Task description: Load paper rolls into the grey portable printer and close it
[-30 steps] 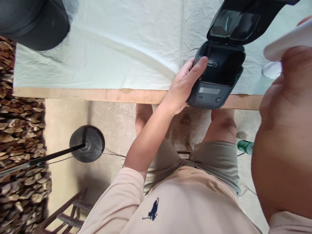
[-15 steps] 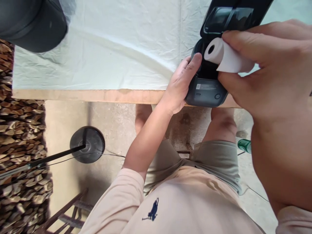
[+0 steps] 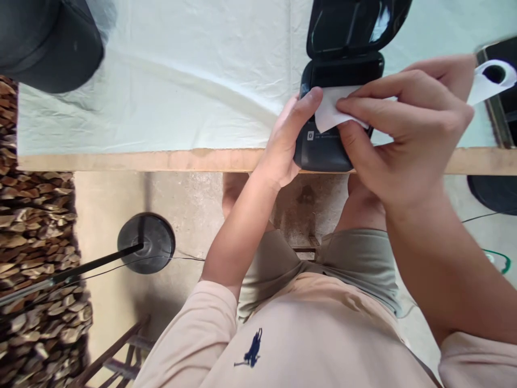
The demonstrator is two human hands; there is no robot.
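Observation:
My left hand (image 3: 288, 143) grips the left side of a small dark thermal printer (image 3: 323, 153), its thumb lying over the rim. The printer's lid (image 3: 343, 32) is raised, tilted away from me. White paper (image 3: 329, 108) lies across its open compartment, a loose flap hanging toward the front. My right hand (image 3: 412, 124) is closed, with thumb and fingertips pinching the paper's edge. Those fingers hide the right part of the paper and of the compartment.
A black cylindrical object (image 3: 52, 43) stands at the table's far left. At the right, a white curled piece with a dark hole (image 3: 493, 75) shows near a black flat object (image 3: 507, 102). Firewood (image 3: 40, 237) and a round-based stand (image 3: 147, 261) are on the left.
The paper roll, held above the compartment before, is now down in it. My right hand has moved left and now pinches the paper's loose end. The printer has shifted slightly left.

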